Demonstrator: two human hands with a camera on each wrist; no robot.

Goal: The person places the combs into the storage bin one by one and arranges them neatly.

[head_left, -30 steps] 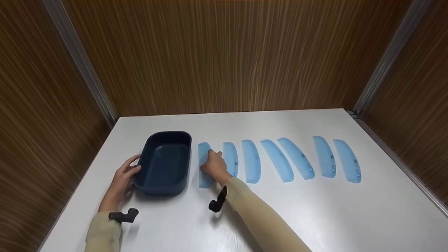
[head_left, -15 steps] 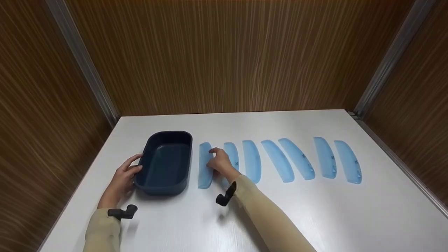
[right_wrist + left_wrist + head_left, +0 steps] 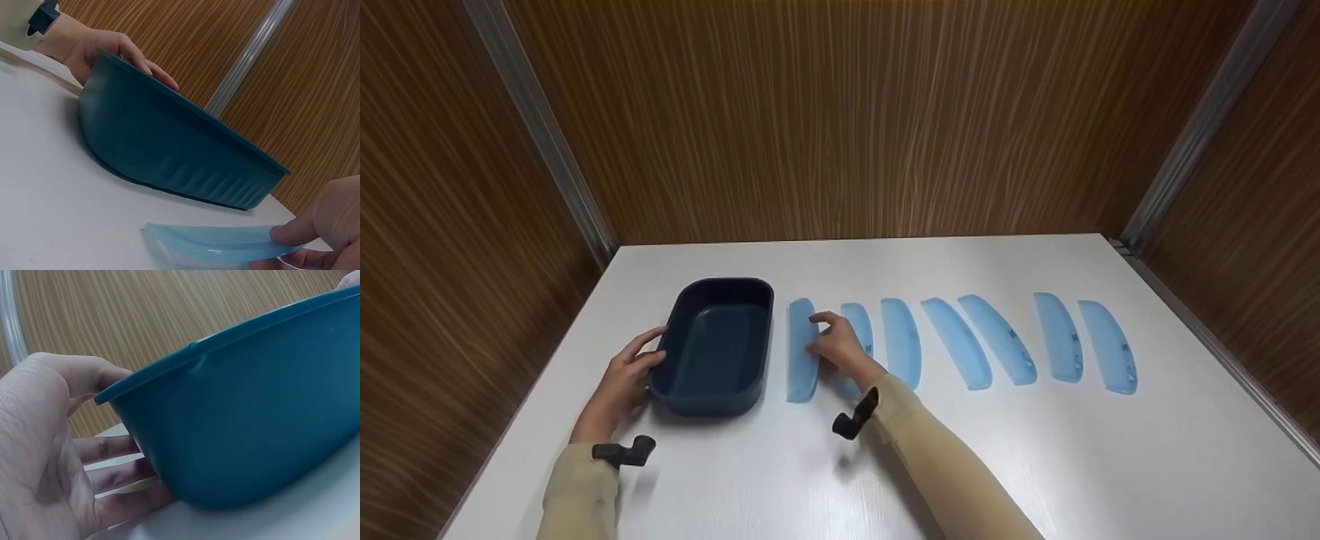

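Observation:
A deep dark-blue plastic tub (image 3: 709, 409) with rounded corners stands at the left of the table. My left hand (image 3: 622, 382) holds its left side. In the left wrist view, the thumb lies at the tub's rim (image 3: 197, 349) while the other fingers touch the wall beneath. Just right of the tub, my right hand (image 3: 841, 345) pinches the right edge of a curved translucent light-blue plastic piece (image 3: 801, 352). In the right wrist view, the thumb lies on top of this light-blue piece (image 3: 214, 243) with fingers beneath; its far end looks slightly raised above the table.
Several more light-blue curved pieces (image 3: 901, 337) lie in a row to the right; the nearest one (image 3: 856, 322) is partly covered by my right hand. Wood-grain panels (image 3: 840, 120) enclose the white table (image 3: 750, 480) at the back and sides.
My right hand has shifted right, from over the leftmost light-blue piece to its right edge. That piece has tilted and come up slightly. My left hand stays on the tub.

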